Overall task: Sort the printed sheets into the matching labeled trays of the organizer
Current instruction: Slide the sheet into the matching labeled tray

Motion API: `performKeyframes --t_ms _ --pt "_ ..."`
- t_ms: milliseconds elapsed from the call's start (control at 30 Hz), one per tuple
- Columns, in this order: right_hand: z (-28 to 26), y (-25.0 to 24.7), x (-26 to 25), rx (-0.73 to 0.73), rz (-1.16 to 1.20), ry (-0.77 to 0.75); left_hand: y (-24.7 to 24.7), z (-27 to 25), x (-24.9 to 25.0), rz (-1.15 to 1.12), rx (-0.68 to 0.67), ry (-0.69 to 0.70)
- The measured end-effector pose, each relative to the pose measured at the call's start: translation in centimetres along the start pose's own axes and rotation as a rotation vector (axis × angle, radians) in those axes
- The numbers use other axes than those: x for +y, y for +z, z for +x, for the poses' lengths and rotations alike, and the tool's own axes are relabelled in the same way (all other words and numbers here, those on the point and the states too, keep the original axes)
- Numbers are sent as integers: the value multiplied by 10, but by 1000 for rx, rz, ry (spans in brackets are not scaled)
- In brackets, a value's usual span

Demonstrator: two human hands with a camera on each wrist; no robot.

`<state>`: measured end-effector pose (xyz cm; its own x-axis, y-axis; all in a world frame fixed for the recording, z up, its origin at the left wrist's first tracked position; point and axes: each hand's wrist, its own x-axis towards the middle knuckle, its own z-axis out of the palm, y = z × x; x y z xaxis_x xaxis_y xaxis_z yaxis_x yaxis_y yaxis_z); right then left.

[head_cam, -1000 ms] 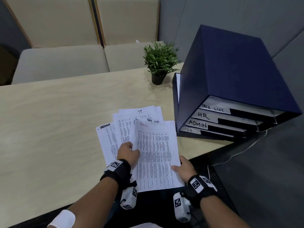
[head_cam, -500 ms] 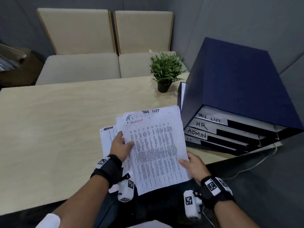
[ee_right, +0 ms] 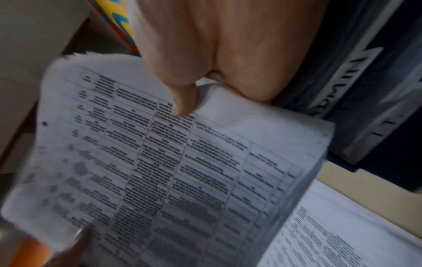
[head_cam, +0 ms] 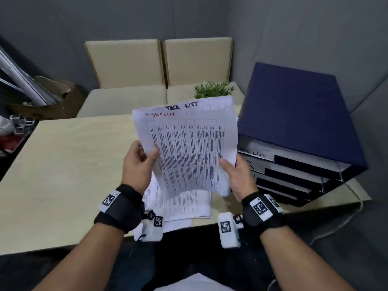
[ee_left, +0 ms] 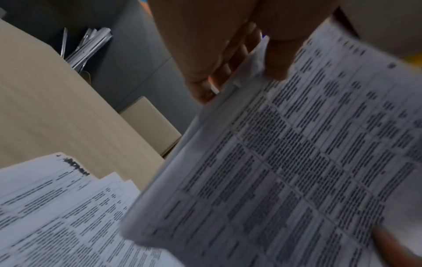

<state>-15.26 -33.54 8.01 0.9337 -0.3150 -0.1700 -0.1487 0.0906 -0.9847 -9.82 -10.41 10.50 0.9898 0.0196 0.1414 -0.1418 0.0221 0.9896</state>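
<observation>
I am holding a small bundle of task-list sheets point(head_cam: 189, 152) up off the surface point(head_cam: 63, 175), tilted toward me, in front of my chest. My left hand point(head_cam: 137, 164) pinches the bundle's left edge at about 9 o'clock, thumb on the printed face and fingers curled behind it. My right hand point(head_cam: 239, 177) grips the right edge at about 3 o'clock, thumb pressed on the front and fingers behind. The front sheet carries a printed table and "TASKLIST" in red at its top; a sheet behind it shows "TASK LIST" in black marker.

Below the bundle, toward 6 o'clock, the remaining sheets point(head_cam: 184, 204) lie fanned flat on the pale wooden surface, near its front edge, between my wrists.

At 3 o'clock from the bundle stands the dark blue organizer point(head_cam: 298, 122), just beside my right hand. Its stacked trays face me; the top tray's label point(head_cam: 257, 154) reads "LIST", its first word hidden by the paper. The lower labels are partly covered in the head view; the right wrist view shows "ADMIN" and "I.T." on lower trays, blurred.

At 12 o'clock, behind the bundle's top edge, the leaves of a small potted plant point(head_cam: 212, 90) show. Beyond the surface stand two beige cushioned chairs point(head_cam: 159, 66).
</observation>
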Motion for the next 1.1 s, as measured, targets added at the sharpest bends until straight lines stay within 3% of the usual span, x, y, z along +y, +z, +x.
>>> performKeyframes --t_ms 133,400,567,700,900,1000,1100 --pt "-8 -13 -10 -38 -24 -109 6 -18 5 8 53 57" --pt "-24 -19 51 -34 -216 80 -1 -63 -51 182 17 -135" --pt "-24 -8 31 50 -203 10 3 -47 -32 146 70 -21" --pt "-33 0 17 90 -154 -34 -11 -35 -18 143 37 83" --pt "-52 13 57 111 -317 145 -29 -48 -73 340 -83 -171" --pt "-56 19 63 189 -334 207 -32 -48 -76 405 -113 -196" --pt "-63 22 51 241 -317 147 -36 -40 -64 372 -120 -154"
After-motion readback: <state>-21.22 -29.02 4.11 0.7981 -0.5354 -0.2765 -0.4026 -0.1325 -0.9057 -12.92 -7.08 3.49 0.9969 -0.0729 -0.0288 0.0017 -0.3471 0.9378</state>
